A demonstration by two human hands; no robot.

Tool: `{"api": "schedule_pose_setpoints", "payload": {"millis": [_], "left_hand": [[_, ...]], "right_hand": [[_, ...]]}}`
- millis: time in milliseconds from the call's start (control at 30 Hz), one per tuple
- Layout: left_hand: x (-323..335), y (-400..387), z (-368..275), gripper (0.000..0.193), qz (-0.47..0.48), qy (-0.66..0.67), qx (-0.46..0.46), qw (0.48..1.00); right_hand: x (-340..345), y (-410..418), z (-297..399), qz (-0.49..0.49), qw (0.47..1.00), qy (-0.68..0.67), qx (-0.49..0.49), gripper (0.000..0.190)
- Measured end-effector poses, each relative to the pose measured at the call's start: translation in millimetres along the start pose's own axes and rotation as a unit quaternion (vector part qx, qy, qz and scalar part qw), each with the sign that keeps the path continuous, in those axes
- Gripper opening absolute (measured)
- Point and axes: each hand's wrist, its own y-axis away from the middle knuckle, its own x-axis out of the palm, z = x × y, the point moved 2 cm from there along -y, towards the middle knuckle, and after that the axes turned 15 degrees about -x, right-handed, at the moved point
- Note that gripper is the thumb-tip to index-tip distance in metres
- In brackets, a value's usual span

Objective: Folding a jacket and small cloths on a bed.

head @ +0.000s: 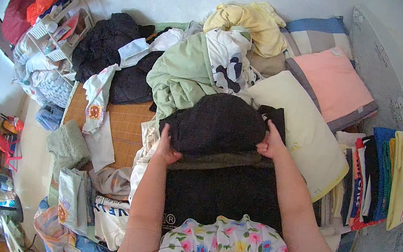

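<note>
A black garment (221, 125) is stretched between my two hands, partly folded over. My left hand (167, 148) grips its left edge, thumb on top. On the other side my right hand (271, 142) pinches the right edge, near a black flap of cloth with a small white mark. Below it lies more black cloth (223, 188) with white print near its lower left corner, close to my body. A dark olive strip of fabric (215, 162) shows between the two. A light green quilt (182, 72) is bunched just beyond the garment.
A cream pillow (298, 129) lies to the right, beyond it a pink cushion (335, 83). Folded clothes (378, 172) stand in a row at the right. A black clothes heap (108, 45) and white storage baskets (63, 31) are at the left, above a bamboo mat (127, 126).
</note>
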Motion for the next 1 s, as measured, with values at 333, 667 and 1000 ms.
{"api": "schedule_pose_setpoints", "payload": {"millis": [333,667,1000], "left_hand": [[8.9,-0.8,6.4,0.045,0.137,0.052,0.133,0.98],[41.3,-9.3,-17.2,0.05,0.027,0.057,0.268,0.962],[54.6,16.4,-33.6,0.067,-0.162,-0.414,0.57,0.691]], "right_hand": [[-22.1,-1.2,-6.3,0.099,0.993,-0.024,0.055,0.029],[-0.2,-31.7,1.6,-0.027,0.954,0.119,-0.275,0.033],[-20.6,-33.8,-16.8,-0.102,0.587,0.678,-0.43,0.043]]}}
